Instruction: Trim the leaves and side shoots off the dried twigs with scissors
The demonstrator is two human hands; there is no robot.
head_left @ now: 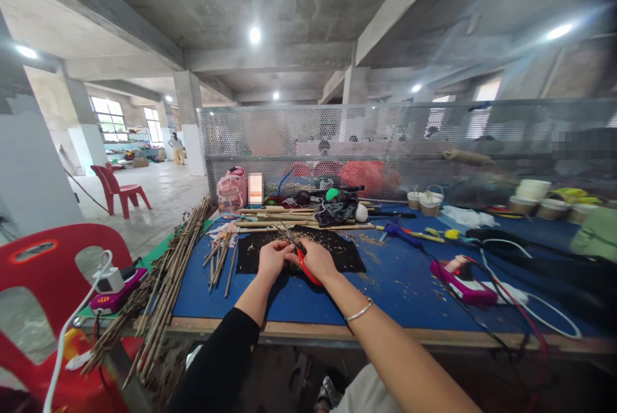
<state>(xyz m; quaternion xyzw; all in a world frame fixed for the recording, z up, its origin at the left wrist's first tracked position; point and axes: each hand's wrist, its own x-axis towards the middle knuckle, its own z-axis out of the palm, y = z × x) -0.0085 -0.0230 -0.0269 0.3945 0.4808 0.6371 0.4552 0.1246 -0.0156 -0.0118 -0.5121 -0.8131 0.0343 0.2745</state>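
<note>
My right hand (318,260) is closed around red-handled scissors (303,264), whose metal blades point up and away from me. Close against it, my left hand (273,259) is pinched shut near the blades; whatever sits between its fingers is too small to make out. Both hands are over a black cloth (344,251) strewn with pale shavings. Left of the cloth, a few short cut sticks (220,260) rest on the blue tabletop (202,300).
A long bundle of thin branches (176,272) lies across the table's left end. Bamboo rods (284,214) lie behind the cloth, before a perforated metal screen (270,137). To the right are a blue glue gun (402,235) and a purple power strip (465,284) with trailing cables.
</note>
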